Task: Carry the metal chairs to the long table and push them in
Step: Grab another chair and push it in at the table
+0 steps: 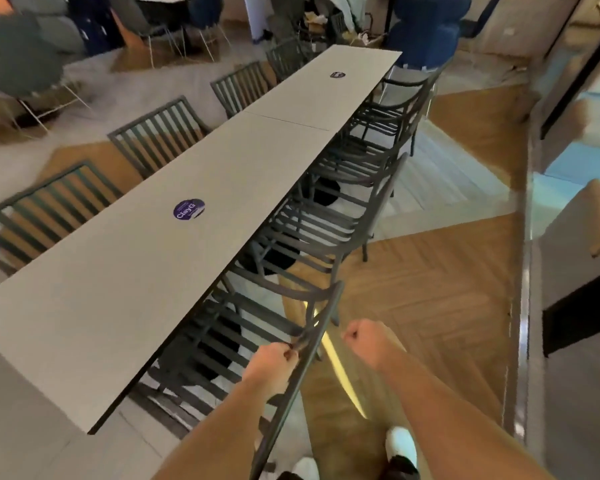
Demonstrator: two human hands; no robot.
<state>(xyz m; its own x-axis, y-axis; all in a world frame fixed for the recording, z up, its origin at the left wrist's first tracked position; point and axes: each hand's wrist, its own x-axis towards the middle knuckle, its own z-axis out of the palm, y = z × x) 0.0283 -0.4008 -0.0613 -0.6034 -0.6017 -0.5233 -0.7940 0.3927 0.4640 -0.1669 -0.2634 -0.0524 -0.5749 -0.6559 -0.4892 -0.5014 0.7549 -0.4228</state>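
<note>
Chairs of dark slatted metal stood in rows along both long sides of a pale long table (125, 292), most with their seats tucked beneath its edge. The nearest metal chair (222, 344) sat at the table's near right side, its seat partly under the top and its backrest rising toward the person. The left hand (272, 362) gripped the top rail of that backrest, fingers curled around the bar. The right hand (362, 337) was clenched in a fist just beside the rail, on its outer side, holding nothing and not touching the chair.

Such a chair looked rigid and fairly heavy, with smooth painted bars that would not bend or give; the top rail of the backrest seemed the natural place to hold, ideally with both hands spread along it for an even push. A purple round sticker (189, 208) lay on the tabletop farther along. White shoes showed on the wood-patterned floor (430, 292) below.
</note>
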